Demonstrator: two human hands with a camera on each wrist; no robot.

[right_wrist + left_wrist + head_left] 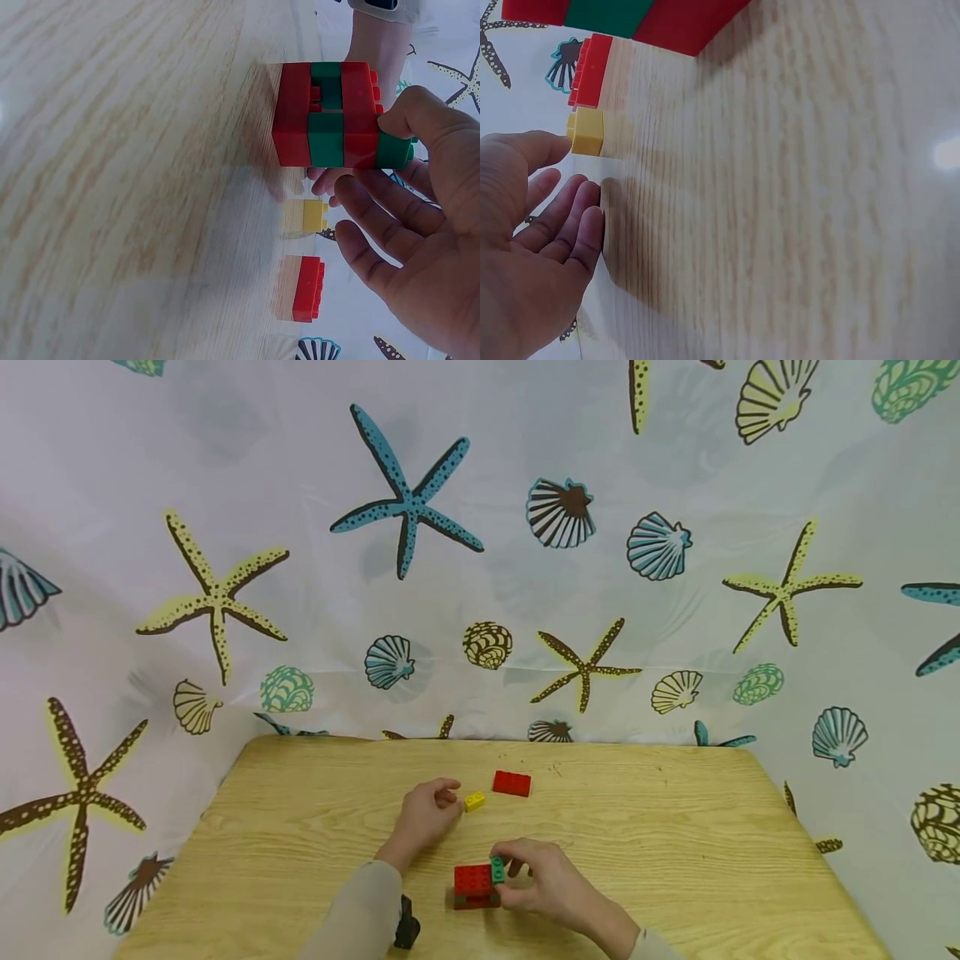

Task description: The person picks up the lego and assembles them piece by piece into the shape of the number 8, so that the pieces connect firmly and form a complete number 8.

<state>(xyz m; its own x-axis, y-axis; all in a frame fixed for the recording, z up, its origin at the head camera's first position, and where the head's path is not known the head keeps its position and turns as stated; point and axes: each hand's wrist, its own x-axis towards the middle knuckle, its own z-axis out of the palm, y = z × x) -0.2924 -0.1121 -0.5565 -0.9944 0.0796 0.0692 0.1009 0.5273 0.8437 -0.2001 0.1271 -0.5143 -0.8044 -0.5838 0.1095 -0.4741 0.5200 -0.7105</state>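
A toy block stack (472, 881) of red and green bricks stands on the table in front of me. In the right wrist view, red layers (361, 142) alternate with green bricks (325, 141), with a gap between two green ones. A small green brick (497, 870) sits on the right end of the stack's top. My right hand (547, 885) pinches this green brick between thumb and index finger, its other fingers loose. My left hand (427, 814) lies beside a small yellow brick (474, 802), fingers loosely curved and holding nothing. Its thumb tip is right at the yellow brick (588, 132) in the left wrist view.
A loose red brick (512, 783) lies beyond the yellow one, slightly to its right. The wooden table (675, 827) meets a white curtain (487, 585) printed with shells and starfish at the back and sides. Something black (407, 925) shows beside my left sleeve.
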